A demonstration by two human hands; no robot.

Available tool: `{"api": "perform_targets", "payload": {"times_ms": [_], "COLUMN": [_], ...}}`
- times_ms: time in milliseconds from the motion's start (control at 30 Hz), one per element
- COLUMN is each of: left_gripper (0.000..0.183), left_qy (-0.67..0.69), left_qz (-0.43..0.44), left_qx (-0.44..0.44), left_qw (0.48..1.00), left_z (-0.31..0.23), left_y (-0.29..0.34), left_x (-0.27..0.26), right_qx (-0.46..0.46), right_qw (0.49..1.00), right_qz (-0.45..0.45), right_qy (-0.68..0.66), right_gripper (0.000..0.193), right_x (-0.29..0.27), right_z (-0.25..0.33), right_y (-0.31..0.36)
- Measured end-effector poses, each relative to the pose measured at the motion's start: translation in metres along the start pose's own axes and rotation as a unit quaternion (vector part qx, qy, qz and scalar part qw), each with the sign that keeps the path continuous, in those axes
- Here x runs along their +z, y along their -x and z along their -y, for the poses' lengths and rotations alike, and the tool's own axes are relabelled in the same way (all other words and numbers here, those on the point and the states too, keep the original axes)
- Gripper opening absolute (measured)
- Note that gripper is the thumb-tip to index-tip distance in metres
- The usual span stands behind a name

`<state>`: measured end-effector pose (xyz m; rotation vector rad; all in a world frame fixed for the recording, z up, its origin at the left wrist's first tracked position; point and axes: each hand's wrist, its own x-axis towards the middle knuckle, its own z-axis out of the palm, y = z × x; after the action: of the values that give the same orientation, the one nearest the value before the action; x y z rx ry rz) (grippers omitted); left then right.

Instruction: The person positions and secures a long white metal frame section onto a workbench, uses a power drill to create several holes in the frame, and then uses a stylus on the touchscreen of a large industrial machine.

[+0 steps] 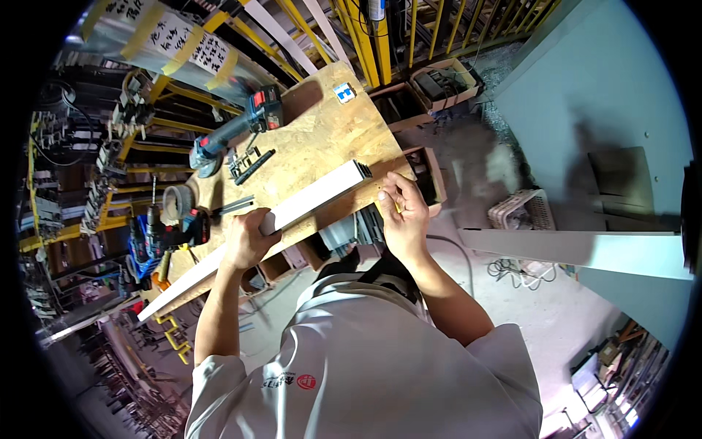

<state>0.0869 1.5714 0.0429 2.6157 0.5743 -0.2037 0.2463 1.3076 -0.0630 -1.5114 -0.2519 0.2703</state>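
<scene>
A long white metal profile [314, 196] lies slantwise along the near edge of the chipboard workbench [344, 139], its open ribbed end facing right. My left hand [248, 238] is closed around the profile near its middle, and the bar runs on past it to the lower left. Just off the profile's right end, my right hand [404, 216] is raised with thumb and fingers pinched together. A small yellowish bit shows at those fingers, too small to name. Behind the profile lie a black rod-shaped tool [254, 167] and several small dark metal pieces [238, 162].
A blue cordless angle grinder [234, 132] rests on the bench's far left. A tape roll [178, 203] and a cordless drill [157, 233] are nearer. A small blue-white box [344, 92] sits at the far corner. Boxes [446, 82] and a white basket [521, 210] stand right.
</scene>
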Motion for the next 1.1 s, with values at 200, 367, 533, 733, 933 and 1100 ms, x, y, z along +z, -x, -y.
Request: {"api": "perform_targets", "payload": {"times_ms": [200, 367, 533, 733, 933, 1100], "left_gripper": [0.026, 0.031, 0.038, 0.045, 0.049, 0.050], "left_qy": [0.006, -0.002, -0.039, 0.063, 0.059, 0.053], "left_qz": [0.010, 0.017, -0.027, -0.079, -0.056, -0.072], "left_qx": [-0.003, 0.018, 0.041, 0.029, 0.029, 0.051], "left_qw": [1.000, 1.000, 0.998, 0.994, 0.996, 0.995], "left_z": [-0.001, 0.005, 0.009, 0.015, 0.023, 0.029], "left_y": [-0.008, -0.012, -0.002, 0.017, 0.017, 0.019], "left_x": [0.017, 0.013, 0.015, 0.013, 0.017, 0.021], "right_qx": [-0.123, -0.125, -0.101, -0.081, -0.097, -0.088], "right_qw": [0.982, 0.978, 0.981, 0.981, 0.978, 0.984], "right_qz": [0.058, 0.076, 0.072, 0.078, 0.071, 0.060], "right_qy": [0.135, 0.151, 0.151, 0.157, 0.172, 0.143], "right_gripper": [0.051, 0.054, 0.049, 0.049, 0.050, 0.046], "right_x": [0.009, 0.020, 0.028, 0.031, 0.027, 0.031], "right_z": [0.029, 0.024, 0.026, 0.026, 0.019, 0.026], "right_y": [-0.020, -0.027, -0.028, -0.026, -0.026, -0.023]}}
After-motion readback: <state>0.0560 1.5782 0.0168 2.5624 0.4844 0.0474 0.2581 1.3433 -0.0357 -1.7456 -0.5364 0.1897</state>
